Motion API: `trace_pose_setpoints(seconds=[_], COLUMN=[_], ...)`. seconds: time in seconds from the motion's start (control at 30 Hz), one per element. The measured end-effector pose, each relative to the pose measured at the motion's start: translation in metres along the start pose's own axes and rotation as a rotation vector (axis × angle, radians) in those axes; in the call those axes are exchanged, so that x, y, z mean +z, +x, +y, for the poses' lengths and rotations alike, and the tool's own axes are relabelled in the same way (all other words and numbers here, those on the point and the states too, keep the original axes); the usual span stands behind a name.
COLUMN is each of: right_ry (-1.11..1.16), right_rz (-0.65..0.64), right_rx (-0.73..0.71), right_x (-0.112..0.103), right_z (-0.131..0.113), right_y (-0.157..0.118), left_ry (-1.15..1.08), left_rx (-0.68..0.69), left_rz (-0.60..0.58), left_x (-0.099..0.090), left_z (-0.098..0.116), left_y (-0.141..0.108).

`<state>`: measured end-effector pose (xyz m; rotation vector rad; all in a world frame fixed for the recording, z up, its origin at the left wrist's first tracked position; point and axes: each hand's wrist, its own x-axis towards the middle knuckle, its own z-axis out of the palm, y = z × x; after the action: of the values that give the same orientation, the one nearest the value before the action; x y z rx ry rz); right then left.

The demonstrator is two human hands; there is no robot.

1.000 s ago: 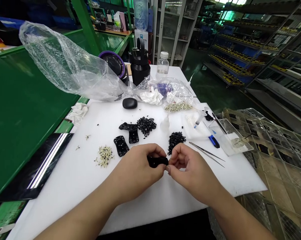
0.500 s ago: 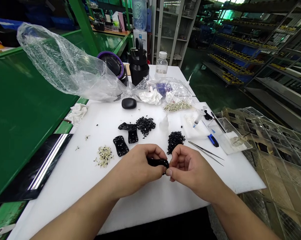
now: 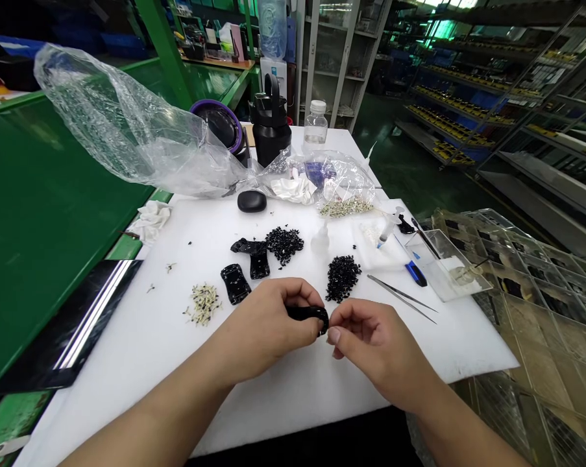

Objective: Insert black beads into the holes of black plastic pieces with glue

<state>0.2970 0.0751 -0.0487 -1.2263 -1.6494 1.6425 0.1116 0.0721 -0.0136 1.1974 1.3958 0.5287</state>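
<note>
My left hand (image 3: 278, 324) grips a glossy black piece (image 3: 312, 314) between thumb and fingers, above the white work surface (image 3: 273, 415). Close to that piece's right end is my right hand (image 3: 370, 337), thumb and fingertips drawn together; whatever they may pinch is hidden or too small to name. Two more black pieces, one flat (image 3: 235, 284) and one T-shaped (image 3: 258, 263), lie beyond my left hand. Small black parts form a pile (image 3: 283, 244) there and another pile (image 3: 342, 277) past my right hand. Pale, dark-tipped bits (image 3: 204, 304) lie at the left.
Tweezers (image 3: 402, 297), a blue-handled tool (image 3: 416, 274), a syringe (image 3: 388, 232) and a clear tray (image 3: 443, 263) occupy the right side. Behind are a black case (image 3: 252, 201), plastic bags (image 3: 161, 143), a black jug (image 3: 272, 139) and a clear bottle (image 3: 315, 123). A dark panel (image 3: 63, 331) lies left.
My right hand has shifted slightly down and right, and its fingers have tilted lower. My left hand still holds the black piece, nearly unmoved.
</note>
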Motion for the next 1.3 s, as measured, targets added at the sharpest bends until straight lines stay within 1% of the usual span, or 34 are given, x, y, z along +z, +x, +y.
trace_pose_setpoints(seconds=[0.27,0.47,0.63,0.77,0.93,1.03,1.13,1.23,1.3], right_ry=[0.013,0.042,0.074,0.126,0.154,0.19,0.21,0.182,0.086], right_rz=[0.068,0.084,0.08,0.052,0.06,0.055,0.052,0.032,0.044], right_rx=[0.041,0.065,0.072,0.085,0.099,0.106,0.107,0.092,0.018], right_x=[0.005,0.006,0.007,0.007,0.006,0.006,0.009,0.011,0.003], right_z=[0.0,0.004,0.004,0.003,0.003,0.003,0.002,0.0,-0.001], right_y=[-0.001,-0.002,0.002,0.005,0.003,0.002,0.003,0.001,-0.006], left_ry=[0.0,-0.008,-0.002,-0.001,-0.078,-0.061,-0.052,-0.045,-0.059], left_rx=[-0.003,0.0,-0.003,-0.015,-0.005,-0.008,-0.021,-0.023,-0.027], left_rz=[0.015,0.02,0.034,0.051,-0.012,-0.016,-0.011,-0.003,-0.008], left_x=[0.001,0.001,0.001,0.001,-0.001,0.0,0.002,0.004,0.003], left_z=[0.002,0.0,-0.001,0.0,0.001,0.0,-0.002,-0.006,-0.008], left_y=[0.002,0.002,0.002,0.002,0.003,0.004,0.007,0.009,0.01])
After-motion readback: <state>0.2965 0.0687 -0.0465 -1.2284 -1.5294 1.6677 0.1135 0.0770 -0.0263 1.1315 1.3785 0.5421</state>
